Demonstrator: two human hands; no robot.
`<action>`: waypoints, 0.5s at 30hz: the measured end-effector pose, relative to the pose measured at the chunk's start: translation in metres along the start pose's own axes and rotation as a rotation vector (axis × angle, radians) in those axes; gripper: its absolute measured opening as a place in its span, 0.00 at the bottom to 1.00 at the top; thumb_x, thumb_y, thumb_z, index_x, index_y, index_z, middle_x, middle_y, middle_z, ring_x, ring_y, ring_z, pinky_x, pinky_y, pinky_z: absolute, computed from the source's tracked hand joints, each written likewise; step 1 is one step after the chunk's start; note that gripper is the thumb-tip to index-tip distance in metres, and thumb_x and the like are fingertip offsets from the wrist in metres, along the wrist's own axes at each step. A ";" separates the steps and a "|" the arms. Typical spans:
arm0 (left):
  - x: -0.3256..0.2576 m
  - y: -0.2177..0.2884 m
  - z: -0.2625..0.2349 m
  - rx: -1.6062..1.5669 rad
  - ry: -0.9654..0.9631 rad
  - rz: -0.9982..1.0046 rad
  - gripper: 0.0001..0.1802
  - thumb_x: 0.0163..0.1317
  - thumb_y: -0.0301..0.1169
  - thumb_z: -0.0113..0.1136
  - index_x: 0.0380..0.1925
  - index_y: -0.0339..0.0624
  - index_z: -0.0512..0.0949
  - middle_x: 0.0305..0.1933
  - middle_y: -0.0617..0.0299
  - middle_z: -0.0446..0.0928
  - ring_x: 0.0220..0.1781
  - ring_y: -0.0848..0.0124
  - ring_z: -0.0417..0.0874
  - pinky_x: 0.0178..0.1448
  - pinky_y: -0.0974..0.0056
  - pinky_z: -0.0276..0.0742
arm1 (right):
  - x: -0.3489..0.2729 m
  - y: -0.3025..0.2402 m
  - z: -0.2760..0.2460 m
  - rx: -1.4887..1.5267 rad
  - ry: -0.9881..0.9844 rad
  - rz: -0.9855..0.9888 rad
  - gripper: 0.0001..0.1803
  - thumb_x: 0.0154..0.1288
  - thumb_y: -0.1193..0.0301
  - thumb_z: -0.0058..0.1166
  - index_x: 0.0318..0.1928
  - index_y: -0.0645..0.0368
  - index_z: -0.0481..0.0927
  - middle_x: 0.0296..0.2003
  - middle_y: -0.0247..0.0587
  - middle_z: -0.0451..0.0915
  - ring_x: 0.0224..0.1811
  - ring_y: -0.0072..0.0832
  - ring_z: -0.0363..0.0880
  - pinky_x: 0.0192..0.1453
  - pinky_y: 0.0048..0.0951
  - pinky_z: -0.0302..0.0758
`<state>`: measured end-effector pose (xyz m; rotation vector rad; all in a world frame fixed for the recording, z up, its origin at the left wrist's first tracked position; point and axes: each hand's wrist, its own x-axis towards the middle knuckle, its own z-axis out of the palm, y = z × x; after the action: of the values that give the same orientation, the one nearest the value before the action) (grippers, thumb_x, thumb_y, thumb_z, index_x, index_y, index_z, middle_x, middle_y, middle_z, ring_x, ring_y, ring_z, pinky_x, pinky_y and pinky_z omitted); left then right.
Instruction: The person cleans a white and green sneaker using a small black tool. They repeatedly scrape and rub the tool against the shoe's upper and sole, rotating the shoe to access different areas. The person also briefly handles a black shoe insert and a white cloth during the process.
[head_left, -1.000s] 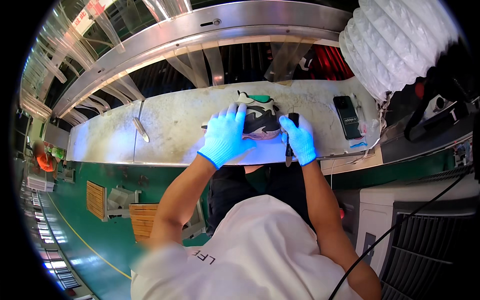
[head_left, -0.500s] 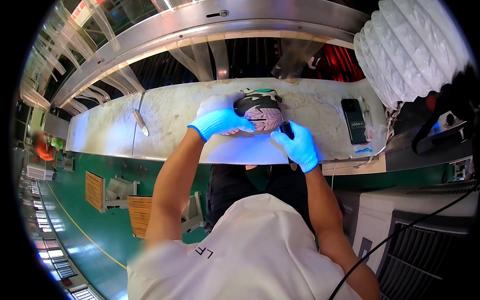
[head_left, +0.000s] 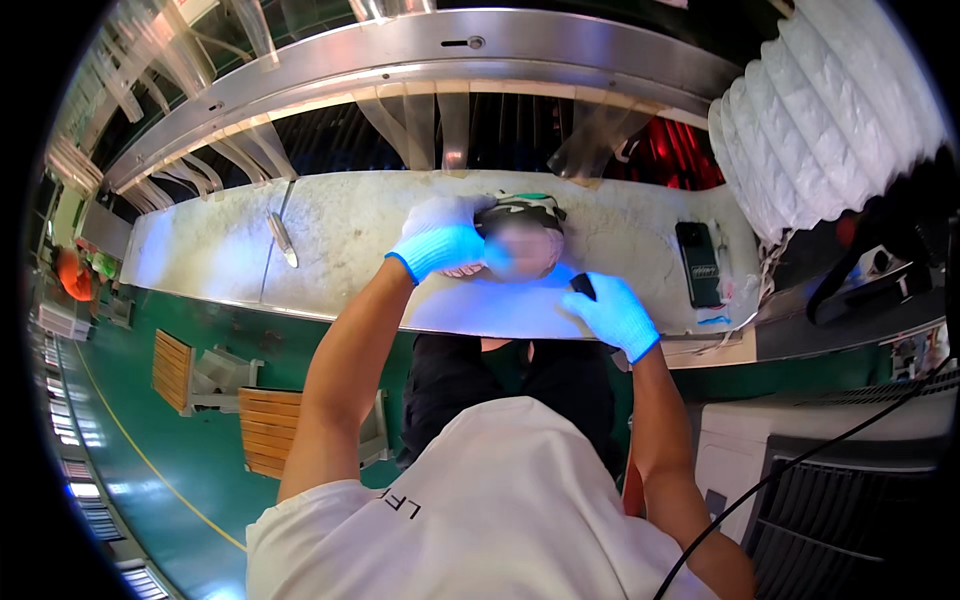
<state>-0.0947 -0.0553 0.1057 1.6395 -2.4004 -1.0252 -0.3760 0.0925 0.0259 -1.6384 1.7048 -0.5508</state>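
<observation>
The right hand (head_left: 612, 312) has drawn away from the sneaker (head_left: 535, 235) since the earlier frame, its fingers wrapped round a black handle (head_left: 583, 287). The left hand (head_left: 440, 235) grips the sneaker on the scuffed workbench (head_left: 350, 240). Right of the right fingers lies a smartphone (head_left: 698, 265) with pale lettering; below both hands are green floor (head_left: 190, 440) and a dark-lettered white T-shirt (head_left: 510, 500).

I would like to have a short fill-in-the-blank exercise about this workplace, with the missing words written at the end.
As the person sees it, the left hand holds the shoe at its ____ side.
The right hand holds a tool whose handle is ____ in colour.
The phone lies to the ____ of the shoe.
The floor is coloured ____.

Missing words: left; black; right; green.
</observation>
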 end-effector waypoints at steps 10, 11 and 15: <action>-0.063 -0.033 0.095 0.273 0.703 0.553 0.52 0.45 0.42 0.83 0.74 0.40 0.77 0.76 0.42 0.78 0.74 0.42 0.81 0.76 0.42 0.76 | 0.006 0.005 0.002 0.401 0.496 -0.004 0.34 0.68 0.58 0.79 0.68 0.60 0.83 0.57 0.44 0.89 0.61 0.36 0.87 0.67 0.41 0.83; -0.069 -0.036 0.091 0.278 0.706 0.633 0.52 0.44 0.43 0.83 0.74 0.40 0.78 0.77 0.42 0.77 0.75 0.43 0.81 0.77 0.42 0.76 | 0.009 0.023 0.024 0.750 0.243 0.057 0.35 0.70 0.62 0.77 0.72 0.62 0.80 0.57 0.38 0.87 0.60 0.29 0.85 0.68 0.39 0.82; -0.081 -0.059 0.086 0.246 0.698 0.794 0.53 0.44 0.45 0.85 0.74 0.39 0.78 0.78 0.41 0.77 0.74 0.41 0.82 0.75 0.42 0.80 | 0.001 -0.061 0.069 0.969 0.198 -0.217 0.38 0.67 0.76 0.74 0.76 0.63 0.76 0.65 0.40 0.85 0.64 0.31 0.85 0.73 0.37 0.81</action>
<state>-0.0466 0.0422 0.0318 0.7132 -2.3248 -0.0149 -0.2839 0.0957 0.0234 -1.0552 1.0670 -1.4123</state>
